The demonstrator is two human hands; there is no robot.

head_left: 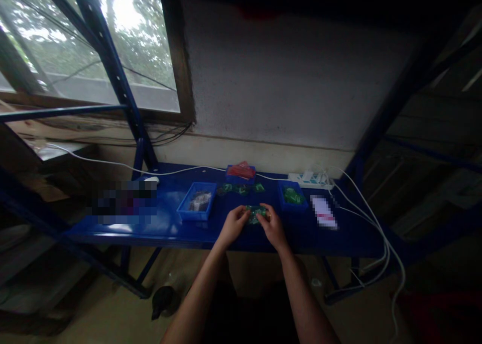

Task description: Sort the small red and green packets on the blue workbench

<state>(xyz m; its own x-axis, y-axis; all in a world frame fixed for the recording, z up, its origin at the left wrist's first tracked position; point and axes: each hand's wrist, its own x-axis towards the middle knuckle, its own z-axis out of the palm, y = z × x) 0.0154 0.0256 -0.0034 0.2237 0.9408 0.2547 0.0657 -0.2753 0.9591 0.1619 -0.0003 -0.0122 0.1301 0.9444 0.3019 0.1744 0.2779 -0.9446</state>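
Observation:
Between my two hands is a small green packet that looks like shiny, clear plastic with something green in it; its exact contents are too small to make out. My left hand pinches its left end and my right hand pinches its right end, just above the front of the blue table. Behind the hands lies a row of similar green packets. A blue tray with grey pieces stands to the left, and a blue tray with green pieces to the right.
At the back sits a small blue tray with red strips. A white power strip with cables lies at the right rear. Blurred-out items are at the left and right. Blue shelf posts frame the table.

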